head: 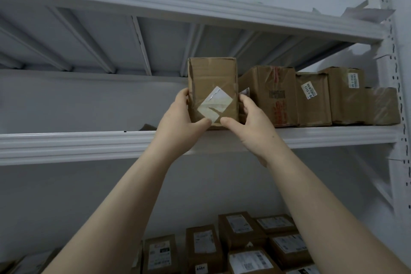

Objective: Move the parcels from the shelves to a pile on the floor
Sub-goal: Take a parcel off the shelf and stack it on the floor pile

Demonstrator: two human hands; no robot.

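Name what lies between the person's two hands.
An upright brown parcel with a torn white label, gripped on its sides by the left hand and right hand, as the head view shows.

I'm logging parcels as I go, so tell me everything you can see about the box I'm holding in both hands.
The box is a tall brown cardboard parcel standing upright at the front of the middle shelf, wrapped in clear tape. A torn white label sits diamond-wise on its front, unreadable. The left hand and right hand grip its lower sides, thumbs on the front. A second carton stands close on its right.
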